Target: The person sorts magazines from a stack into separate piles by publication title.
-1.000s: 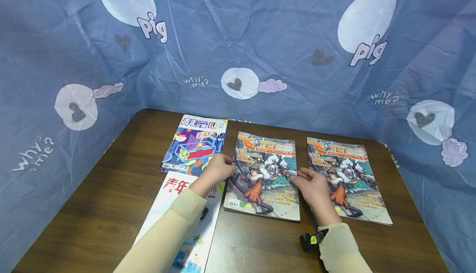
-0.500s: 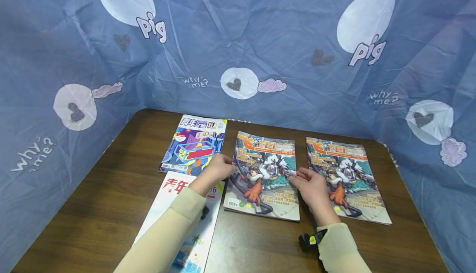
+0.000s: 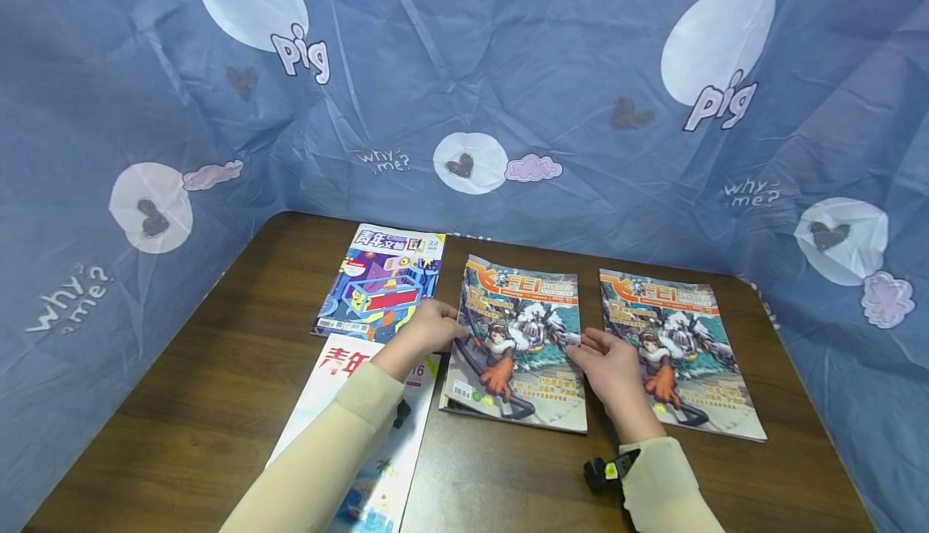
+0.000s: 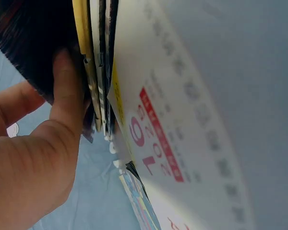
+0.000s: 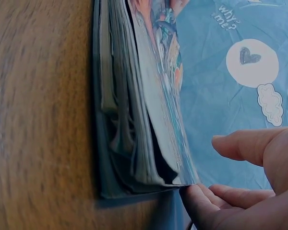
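In the head view, a magazine with an orange FEI title [image 3: 518, 343] lies on top of a stack in the middle of the table. Its left edge is raised from the magazines [image 4: 97, 62] below. My left hand [image 3: 428, 327] pinches that edge; the left wrist view shows the thumb [image 4: 67, 91] against the magazine's dark side [image 4: 33, 43], other fingers partly hidden behind it. At the stack's right edge is my right hand [image 3: 610, 368]. In the right wrist view, its fingertips [image 5: 194, 199] touch the page edges [image 5: 139, 115], with the thumb [image 5: 240, 143] standing away.
A matching FEI magazine [image 3: 678, 347] lies to the right. Left of the stack are a purple-blue magazine [image 3: 381, 283] and a white one [image 3: 305, 412] nearer me, partly under my left forearm. The wooden table [image 3: 196, 372] meets a blue printed cloth [image 3: 464, 73] behind.
My left hand has lifted the left edge of the top FEI magazine slightly, showing a gap above the stack. The right hand stays almost still; the other magazines have not moved.
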`<state>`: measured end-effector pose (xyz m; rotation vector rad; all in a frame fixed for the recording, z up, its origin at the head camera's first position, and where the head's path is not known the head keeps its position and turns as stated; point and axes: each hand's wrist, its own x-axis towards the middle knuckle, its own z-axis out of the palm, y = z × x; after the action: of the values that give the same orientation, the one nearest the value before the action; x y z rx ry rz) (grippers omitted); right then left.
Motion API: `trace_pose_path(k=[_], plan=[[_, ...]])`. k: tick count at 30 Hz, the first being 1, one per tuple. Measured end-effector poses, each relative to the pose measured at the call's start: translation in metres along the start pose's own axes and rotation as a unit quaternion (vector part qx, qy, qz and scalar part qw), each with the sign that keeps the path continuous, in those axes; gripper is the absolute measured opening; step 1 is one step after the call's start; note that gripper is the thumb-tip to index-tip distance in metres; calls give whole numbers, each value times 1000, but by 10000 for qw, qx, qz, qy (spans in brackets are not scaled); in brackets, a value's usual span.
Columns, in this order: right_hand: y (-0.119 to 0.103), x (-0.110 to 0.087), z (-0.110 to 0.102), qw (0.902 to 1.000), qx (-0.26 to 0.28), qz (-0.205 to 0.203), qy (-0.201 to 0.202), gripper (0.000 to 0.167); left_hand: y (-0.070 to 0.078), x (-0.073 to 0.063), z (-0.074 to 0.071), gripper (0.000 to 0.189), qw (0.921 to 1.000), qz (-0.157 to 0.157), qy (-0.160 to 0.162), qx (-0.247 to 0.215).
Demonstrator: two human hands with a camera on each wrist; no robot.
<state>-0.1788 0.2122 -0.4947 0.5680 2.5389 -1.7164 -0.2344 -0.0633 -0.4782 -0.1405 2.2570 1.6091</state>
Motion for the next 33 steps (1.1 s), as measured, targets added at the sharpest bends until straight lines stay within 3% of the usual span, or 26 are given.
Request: trace_pose_path(k=[10, 20, 24, 28, 33], plan=[[0, -1, -2, 10000, 5, 3, -57, 61, 0, -2, 2, 15, 9989, -270, -171, -341], [3, -2, -4, 9998, 91, -111, -129, 60, -2, -2, 2, 19, 9989, -127, 9, -449], [6, -1, -5, 9997, 100, -153, -158, 59, -3, -1, 3, 26, 9962, -168, 47, -857], [9, 1, -9, 9996, 144, -92, -228, 61, -5, 0, 3, 29, 9900, -276, -110, -1376], [11, 2, -17, 9991, 170, 2, -397, 63, -6, -2, 5, 35, 9848, -302, -251, -1693]])
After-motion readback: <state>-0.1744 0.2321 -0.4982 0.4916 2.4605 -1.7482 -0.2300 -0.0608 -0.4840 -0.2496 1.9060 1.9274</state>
